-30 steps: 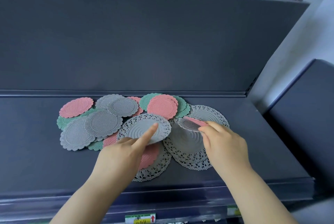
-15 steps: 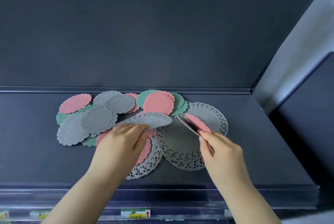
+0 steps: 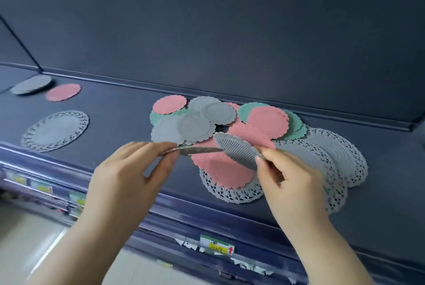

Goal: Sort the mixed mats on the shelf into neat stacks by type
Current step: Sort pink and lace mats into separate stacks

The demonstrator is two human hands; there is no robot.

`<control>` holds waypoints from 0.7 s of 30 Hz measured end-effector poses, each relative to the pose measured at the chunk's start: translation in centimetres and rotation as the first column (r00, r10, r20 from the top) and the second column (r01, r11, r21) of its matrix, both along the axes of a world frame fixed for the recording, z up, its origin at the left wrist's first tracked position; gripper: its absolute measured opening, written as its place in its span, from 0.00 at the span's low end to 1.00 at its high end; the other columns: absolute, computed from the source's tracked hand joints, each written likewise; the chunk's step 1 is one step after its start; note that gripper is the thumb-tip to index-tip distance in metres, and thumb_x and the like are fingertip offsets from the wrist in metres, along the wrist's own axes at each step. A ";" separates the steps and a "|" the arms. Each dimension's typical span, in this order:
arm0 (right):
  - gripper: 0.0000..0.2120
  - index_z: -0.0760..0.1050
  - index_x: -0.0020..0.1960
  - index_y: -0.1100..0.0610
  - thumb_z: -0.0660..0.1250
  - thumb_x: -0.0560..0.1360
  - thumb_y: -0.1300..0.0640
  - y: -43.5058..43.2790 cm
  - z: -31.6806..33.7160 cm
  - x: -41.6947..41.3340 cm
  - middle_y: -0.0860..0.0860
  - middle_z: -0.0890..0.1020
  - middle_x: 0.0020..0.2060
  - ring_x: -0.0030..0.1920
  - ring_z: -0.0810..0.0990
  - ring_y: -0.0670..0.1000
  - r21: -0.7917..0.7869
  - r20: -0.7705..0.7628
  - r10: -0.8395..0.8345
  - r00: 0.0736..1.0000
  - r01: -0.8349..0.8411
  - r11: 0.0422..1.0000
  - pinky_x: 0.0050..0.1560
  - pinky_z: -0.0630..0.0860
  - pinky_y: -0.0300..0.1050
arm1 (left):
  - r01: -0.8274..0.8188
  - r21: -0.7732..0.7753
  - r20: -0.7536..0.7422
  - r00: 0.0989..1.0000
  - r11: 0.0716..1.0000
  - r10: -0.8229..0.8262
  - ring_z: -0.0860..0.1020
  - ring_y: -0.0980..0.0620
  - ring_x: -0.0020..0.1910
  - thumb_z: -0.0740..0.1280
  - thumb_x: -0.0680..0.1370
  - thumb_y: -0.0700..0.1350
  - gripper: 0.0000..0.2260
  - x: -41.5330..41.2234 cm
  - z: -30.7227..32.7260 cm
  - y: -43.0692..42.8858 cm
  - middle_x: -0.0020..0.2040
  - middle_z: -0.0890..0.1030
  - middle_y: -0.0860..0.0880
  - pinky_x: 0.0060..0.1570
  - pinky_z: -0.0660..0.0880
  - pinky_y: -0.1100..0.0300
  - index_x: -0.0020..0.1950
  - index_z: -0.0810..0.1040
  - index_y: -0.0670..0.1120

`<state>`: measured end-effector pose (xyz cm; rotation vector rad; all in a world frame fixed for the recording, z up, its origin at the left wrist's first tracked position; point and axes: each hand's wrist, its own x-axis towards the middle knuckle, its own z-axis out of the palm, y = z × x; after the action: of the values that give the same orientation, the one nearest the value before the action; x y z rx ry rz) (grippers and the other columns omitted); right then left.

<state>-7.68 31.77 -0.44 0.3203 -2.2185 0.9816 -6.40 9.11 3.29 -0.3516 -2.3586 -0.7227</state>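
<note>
Head view.

1. Shelf (image 3: 119, 123): dark blue, running left to right, with a back panel (image 3: 207, 31) of the same colour rising behind it.
2. Pile of mats (image 3: 197, 121): right of centre on the shelf, near the back edge. Small scalloped rounds in pink, grey and green overlap one another. The pile lies just beyond both hands.
3. Big lace mats (image 3: 338, 153): grey, overlapping, flat at the right end of the pile, beside and beyond the right hand.
4. Front lace mat (image 3: 230, 194): flat near the shelf's front edge with a pink round lying on it, below the gap between the hands.
5. Set-aside mats, well to the left of both hands: lone lace mat (image 3: 55, 130), lone pink mat (image 3: 63, 92), far grey mat (image 3: 31, 84), the last blurred.
6. Left hand (image 3: 128, 169): raised over the shelf front, thumb and fingers pinching the held lace mat (image 3: 195, 150). This mat is seen edge-on and nearly level, its long axis running left to right towards the right hand.
7. Right hand (image 3: 289, 176): fingertips pinching the ribbed grey mat (image 3: 239, 149). It is tilted with its ribbed face to the camera, long axis from upper left to lower right. A raised pink mat (image 3: 250, 135) fans out behind it from the same fingertips.
8. Price label (image 3: 217, 244): on the rail below the shelf.
</note>
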 end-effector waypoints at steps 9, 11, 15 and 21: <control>0.08 0.82 0.47 0.60 0.67 0.69 0.64 -16.2 0.9 -0.1 0.45 0.79 0.34 0.36 0.76 0.38 -0.044 -0.004 0.275 0.961 -0.275 0.960 0.37 0.67 0.21 | -0.170 0.051 -0.073 0.982 0.984 0.173 0.76 0.61 0.46 0.64 0.75 0.48 0.12 5.2 -0.1 -15.7 0.44 0.80 0.55 0.53 0.68 0.74 0.45 0.84 0.43; 0.08 0.82 0.46 0.59 0.67 0.69 0.64 -19.9 0.7 -0.1 0.45 0.79 0.33 0.35 0.76 0.41 -0.043 0.001 0.318 0.948 -0.318 0.947 0.36 0.68 0.21 | -0.180 0.049 -0.079 0.980 0.982 0.184 0.77 0.59 0.47 0.64 0.75 0.48 0.12 6.1 -0.8 -19.1 0.44 0.81 0.54 0.55 0.70 0.70 0.45 0.84 0.43; 0.08 0.82 0.47 0.58 0.66 0.70 0.62 -26.0 0.1 -0.5 0.48 0.80 0.32 0.32 0.77 0.46 -0.048 0.018 0.361 0.932 -0.360 0.932 0.33 0.70 0.25 | -0.220 0.086 -0.080 0.971 0.972 0.227 0.78 0.58 0.48 0.65 0.75 0.49 0.12 7.2 -2.5 -24.6 0.45 0.81 0.54 0.55 0.72 0.67 0.45 0.84 0.42; 0.08 0.82 0.47 0.58 0.65 0.71 0.60 -30.8 -0.3 -2.0 0.50 0.80 0.31 0.28 0.78 0.48 -0.039 0.036 0.309 0.950 -0.308 0.951 0.31 0.73 0.38 | -0.199 0.103 -0.075 0.975 0.974 0.207 0.78 0.57 0.48 0.65 0.76 0.49 0.13 5.4 -3.9 -29.5 0.44 0.82 0.53 0.54 0.73 0.65 0.46 0.84 0.42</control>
<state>-9.70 0.92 -0.73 0.6529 -2.2291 1.1966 -1.04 -20.38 -0.61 -0.0952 -2.2302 -0.7044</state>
